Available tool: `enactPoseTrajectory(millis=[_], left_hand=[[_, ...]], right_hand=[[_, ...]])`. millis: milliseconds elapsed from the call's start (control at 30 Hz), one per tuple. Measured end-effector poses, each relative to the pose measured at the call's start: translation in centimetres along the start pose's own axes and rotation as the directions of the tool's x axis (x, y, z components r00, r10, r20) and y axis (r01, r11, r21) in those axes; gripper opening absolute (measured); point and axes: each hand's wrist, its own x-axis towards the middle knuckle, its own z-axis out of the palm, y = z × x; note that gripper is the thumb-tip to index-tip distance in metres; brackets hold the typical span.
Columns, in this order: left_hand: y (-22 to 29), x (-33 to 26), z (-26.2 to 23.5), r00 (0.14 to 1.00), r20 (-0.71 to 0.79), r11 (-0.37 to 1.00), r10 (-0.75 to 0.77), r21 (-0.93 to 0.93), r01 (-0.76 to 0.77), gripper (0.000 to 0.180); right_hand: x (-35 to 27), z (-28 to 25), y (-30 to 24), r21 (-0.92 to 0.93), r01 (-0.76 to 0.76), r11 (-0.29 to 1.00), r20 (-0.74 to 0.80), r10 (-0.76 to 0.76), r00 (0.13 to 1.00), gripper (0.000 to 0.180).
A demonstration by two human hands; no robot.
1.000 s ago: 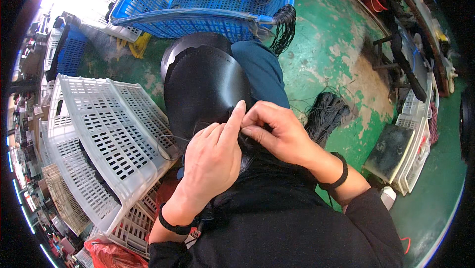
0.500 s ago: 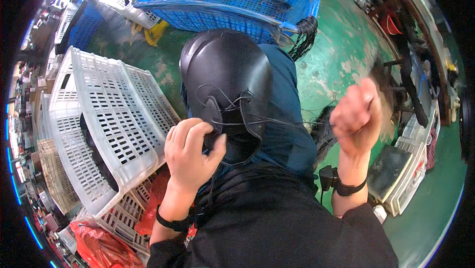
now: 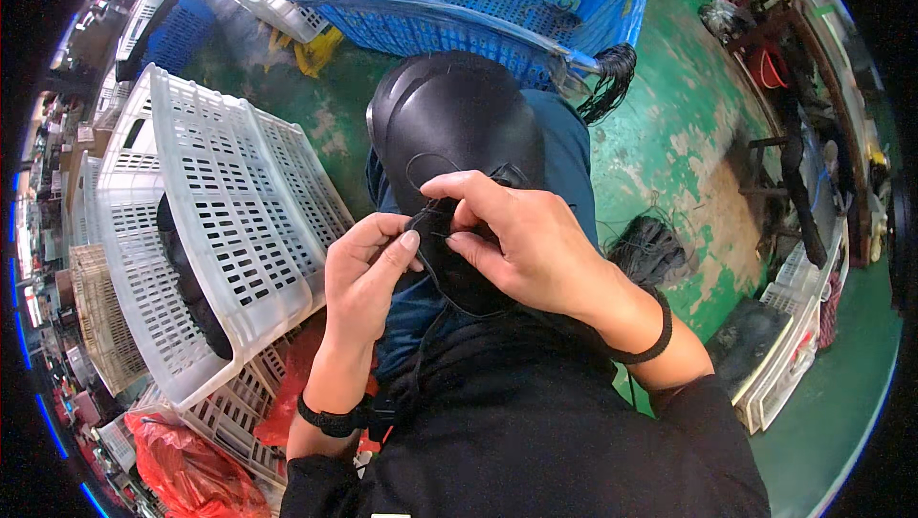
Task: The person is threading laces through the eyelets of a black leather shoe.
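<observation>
A black leather shoe upper (image 3: pixel 469 121), its rounded toe pointing away from me, lies on my lap; a second curved edge behind its toe suggests another one beneath. My left hand (image 3: pixel 363 269) pinches the left eyelet flap between thumb and fingers. Close beside it, my right hand (image 3: pixel 526 236) bends over the opening, thumb and forefinger drawn together at the eyelets. What the right fingertips hold is too small to make out. Thin black lace (image 3: pixel 413 166) loops over the leather just ahead of the hands. Most of the lacing lies hidden under my right hand.
A blue plastic basket (image 3: pixel 430 16) stands ahead, with black laces (image 3: pixel 612 78) hanging from its corner. White crates (image 3: pixel 244 202) are stacked at my left, above a red plastic bag (image 3: pixel 191 470). On the green floor at right lies a bundle of black laces (image 3: pixel 650 248).
My right hand has come in from the far right, where a lace stretched toward it, to the eyelets. My left hand has stayed at the left flap, fingers now pinching its edge.
</observation>
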Motion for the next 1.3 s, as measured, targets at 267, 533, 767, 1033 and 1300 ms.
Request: enactPoseTrajectory(millis=[267, 533, 767, 1033, 1300], left_hand=[[0.0, -0.1, -0.1, 0.996, 0.017, 0.968, 0.090, 0.234, -0.091, 0.012], [0.0, -0.1, 0.7, 0.968, 0.051, 0.867, 0.247, 0.435, -0.245, 0.013], [0.1, 0.1, 0.9, 0.894, 0.168, 0.732, 0.416, 0.521, -0.439, 0.016], [-0.7, 0.7, 0.2, 0.951, 0.036, 0.934, 0.307, 0.181, -0.308, 0.012], [4.7, -0.8, -4.5, 0.939, 0.047, 0.765, 0.342, -0.594, -0.249, 0.023]], right_hand=[[0.5, -0.1, -0.4, -0.040, -0.017, 0.999, 0.039, 0.019, 0.999, 0.049], [0.4, -0.5, -0.5, -0.026, -0.038, 0.999, 0.077, 0.040, 0.996, 0.044], [1.1, -0.7, -0.7, 0.039, -0.099, 0.994, 0.051, 0.097, 0.994, 0.037], [-1.5, -0.6, 0.4, -0.243, 0.197, 0.950, -0.238, -0.256, 0.937, 0.066], [-3.5, -1.8, 1.7, -0.246, -0.140, 0.959, -0.115, 0.115, 0.987, 0.088]])
